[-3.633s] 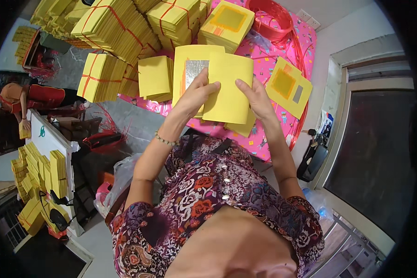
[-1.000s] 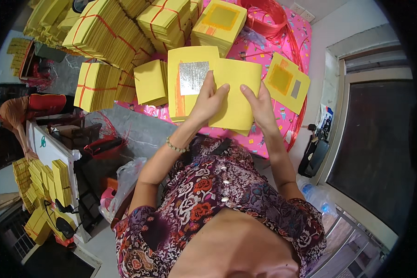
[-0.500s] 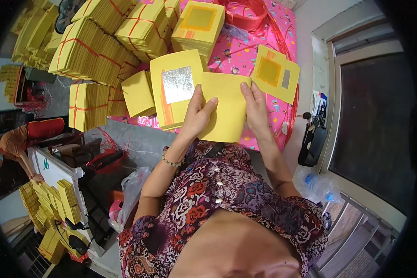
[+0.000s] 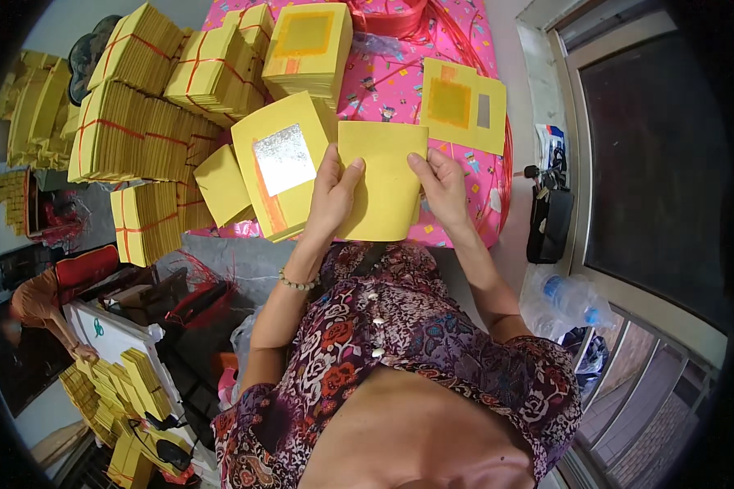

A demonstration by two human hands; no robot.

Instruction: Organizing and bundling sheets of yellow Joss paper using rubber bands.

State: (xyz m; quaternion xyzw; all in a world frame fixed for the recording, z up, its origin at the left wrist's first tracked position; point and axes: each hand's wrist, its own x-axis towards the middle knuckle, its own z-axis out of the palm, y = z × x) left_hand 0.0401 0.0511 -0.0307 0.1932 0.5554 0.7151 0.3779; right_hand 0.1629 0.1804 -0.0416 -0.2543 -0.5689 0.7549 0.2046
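1. Card, plain yellow and roughly rectangular, is at the centre of the head view: this yellow card (image 4: 383, 175) is held upright above the near edge of a pink-covered table (image 4: 383, 85). Whether it is one layer or several, I cannot tell.
2. Left hand (image 4: 334, 194) grips the card's left side, thumb across the front, fingers mostly hidden behind. A beaded bracelet (image 4: 299, 280) circles that wrist.
3. Right hand (image 4: 444, 186) pinches the card's upper right side, thumb on the front, fingers curled.
4. Just left of the card, near the table's near edge, a yellow stack (image 4: 261, 134) lies at a slant; its top carries a shiny silver rectangle and an orange strip. A smaller yellow pile (image 4: 223, 187) is beside it, further left.
5. Toward the table's far side stands a tall yellow stack (image 4: 303, 85), an orange-bordered square on top. Many bundles (image 4: 126, 134), bound with red strips, crowd the left side.
6. By the table's right edge lies a flat yellow piece (image 4: 488, 134) with an orange-bordered square and a grey rectangle. Red strands (image 4: 506, 175) trail down that edge from a red coil (image 4: 395, 23) at the far side.
7. At lower left, another person's hand (image 4: 84, 353) reaches to yellow piles (image 4: 98, 403) on a white table (image 4: 118, 330).
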